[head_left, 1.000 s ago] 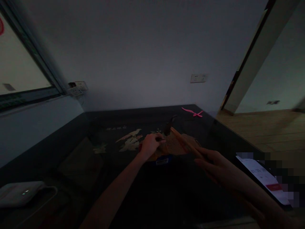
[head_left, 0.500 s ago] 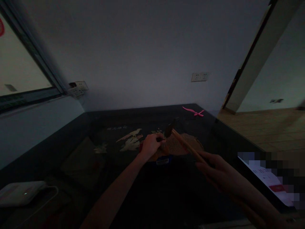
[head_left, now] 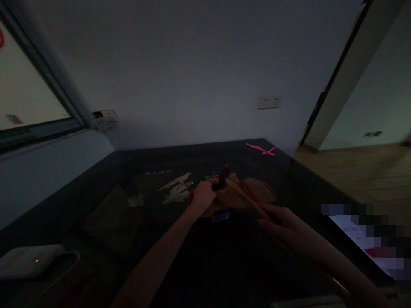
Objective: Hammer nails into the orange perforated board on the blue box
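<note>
My right hand grips the wooden handle of a hammer. Its dark head is up by the fingers of my left hand. Those left fingers are closed in a pinch, and the hammer head partly covers their tips, so what they hold is hidden. Under and beside them lies a tan, dotted, rounded item with a red band across it; its kind is hard to make out in the dim light. A blue piece with a white label shows at its near edge.
The dark glossy table has a bird-and-flower picture. A pink ribbon-like item lies at the far right. A white device with a cable is at the left, and a printed sheet at the right edge. Wall sockets are behind.
The hammer head has swung left and down, close to my left fingers, and my right hand has shifted slightly left. More of the red band now shows. My left hand stays nearly in place.
</note>
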